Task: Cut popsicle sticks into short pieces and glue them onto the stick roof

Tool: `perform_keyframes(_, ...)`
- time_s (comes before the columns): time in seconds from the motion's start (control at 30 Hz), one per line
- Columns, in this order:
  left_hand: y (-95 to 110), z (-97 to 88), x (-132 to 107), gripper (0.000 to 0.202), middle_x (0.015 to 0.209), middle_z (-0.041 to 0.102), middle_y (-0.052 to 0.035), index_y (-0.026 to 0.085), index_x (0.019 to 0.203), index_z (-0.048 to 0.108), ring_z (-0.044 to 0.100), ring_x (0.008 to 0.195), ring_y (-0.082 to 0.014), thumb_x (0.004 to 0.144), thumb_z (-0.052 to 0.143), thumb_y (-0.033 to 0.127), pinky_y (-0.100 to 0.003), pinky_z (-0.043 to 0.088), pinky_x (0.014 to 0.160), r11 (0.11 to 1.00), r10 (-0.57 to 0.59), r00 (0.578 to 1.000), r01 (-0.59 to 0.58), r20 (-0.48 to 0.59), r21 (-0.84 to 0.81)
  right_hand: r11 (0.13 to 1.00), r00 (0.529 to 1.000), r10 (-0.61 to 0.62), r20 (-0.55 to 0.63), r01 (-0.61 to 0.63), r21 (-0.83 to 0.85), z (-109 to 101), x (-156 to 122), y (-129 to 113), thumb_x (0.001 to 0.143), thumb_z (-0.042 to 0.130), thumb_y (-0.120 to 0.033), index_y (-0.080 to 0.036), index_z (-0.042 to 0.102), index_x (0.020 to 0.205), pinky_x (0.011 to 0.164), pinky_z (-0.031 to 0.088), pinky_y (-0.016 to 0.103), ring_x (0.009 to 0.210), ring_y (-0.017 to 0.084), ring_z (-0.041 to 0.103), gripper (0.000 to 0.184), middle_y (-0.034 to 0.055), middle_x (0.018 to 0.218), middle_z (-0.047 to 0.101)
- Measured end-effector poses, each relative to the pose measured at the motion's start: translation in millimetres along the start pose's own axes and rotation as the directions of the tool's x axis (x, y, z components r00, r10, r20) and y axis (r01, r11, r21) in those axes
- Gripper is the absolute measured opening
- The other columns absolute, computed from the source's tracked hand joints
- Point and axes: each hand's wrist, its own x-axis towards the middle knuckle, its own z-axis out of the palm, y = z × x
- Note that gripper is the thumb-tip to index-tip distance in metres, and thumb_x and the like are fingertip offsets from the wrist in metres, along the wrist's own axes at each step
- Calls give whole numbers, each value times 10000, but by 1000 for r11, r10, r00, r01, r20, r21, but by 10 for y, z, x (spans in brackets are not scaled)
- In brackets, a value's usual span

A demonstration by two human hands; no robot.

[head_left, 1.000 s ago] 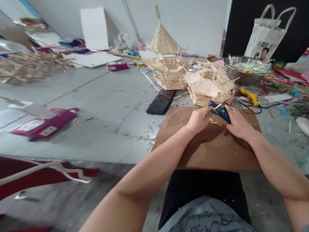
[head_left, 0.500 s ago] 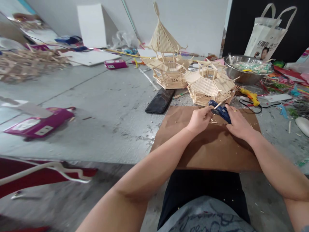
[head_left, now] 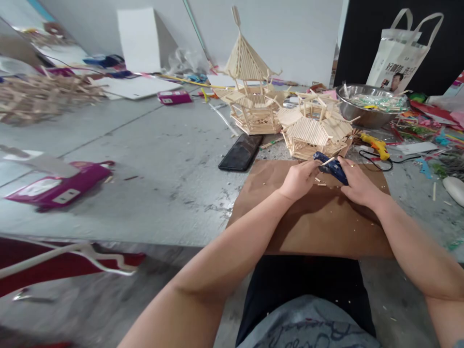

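Note:
My left hand [head_left: 297, 180] pinches a thin wooden stick [head_left: 328, 161] whose tip sticks out to the right. My right hand [head_left: 357, 183] is wrapped round a blue glue gun [head_left: 330, 166], and the gun's front meets the stick. Both hands rest over a brown paper sheet [head_left: 311, 227] on the grey floor. Just beyond them stands a low model roof of wooden sticks [head_left: 315, 133], with a taller stick pagoda [head_left: 250, 87] behind it to the left.
A black phone [head_left: 241, 152] lies left of the brown sheet. A yellow glue gun [head_left: 375, 143] with a black cord and a steel bowl [head_left: 369, 106] sit at the right. A purple box [head_left: 60, 186] lies at the left, and a white tote bag [head_left: 402, 48] stands at the back right.
The hands hold nearly still; the stick's tip has tilted a little flatter against the blue glue gun. The view shifted slightly.

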Motion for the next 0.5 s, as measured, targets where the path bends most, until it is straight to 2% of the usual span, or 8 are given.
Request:
perform_keyframes(0.1, 6, 13, 5, 185, 731, 654, -48, 129, 877, 617, 609, 711, -123, 800, 449, 143, -206, 454, 669, 999, 33, 999, -32, -32, 15, 1000, 1000, 23, -4, -23, -9, 5, -3, -30, 646, 451, -117, -61, 254, 1372, 1033, 310, 476, 1293, 294, 315, 755, 206, 1366, 366)
perform_keyframes(0.2, 87, 44, -36, 172, 591, 597, -1, 142, 748, 582, 562, 565, -91, 825, 432, 177, -172, 416, 560, 990, -91, 996, 88, -19, -110, 998, 998, 49, -31, -50, -41, 20, -8, -66, 655, 442, -112, -84, 254, 1376, 1002, 337, 502, 1274, 309, 343, 746, 205, 1348, 394)
perform_keyframes(0.27, 144, 57, -65, 255, 493, 528, 24, 153, 639, 523, 497, 463, -75, 852, 419, 247, -166, 377, 493, 960, -201, 980, 197, 2, -200, 997, 998, 50, -45, -52, -53, 25, -12, -83, 652, 437, -103, -85, 257, 1376, 992, 343, 508, 1264, 312, 355, 746, 210, 1337, 408)
perform_keyframes(0.33, 174, 49, -73, 300, 442, 480, 37, 159, 593, 486, 449, 411, -67, 859, 412, 276, -169, 356, 467, 935, -256, 966, 253, 23, -249, 998, 998, 39, -42, -41, -50, 21, -15, -91, 650, 440, -105, -67, 266, 1371, 996, 339, 498, 1265, 312, 353, 742, 219, 1335, 409)
perform_keyframes(0.5, 143, -15, -11, 123, 526, 534, 34, 152, 706, 563, 488, 496, -67, 751, 461, 99, -165, 379, 528, 971, -141, 990, 140, 7, -193, 999, 999, 34, -14, -35, -29, -2, -18, -70, 650, 445, -118, -85, 249, 1383, 980, 342, 527, 1256, 324, 355, 759, 216, 1347, 395)
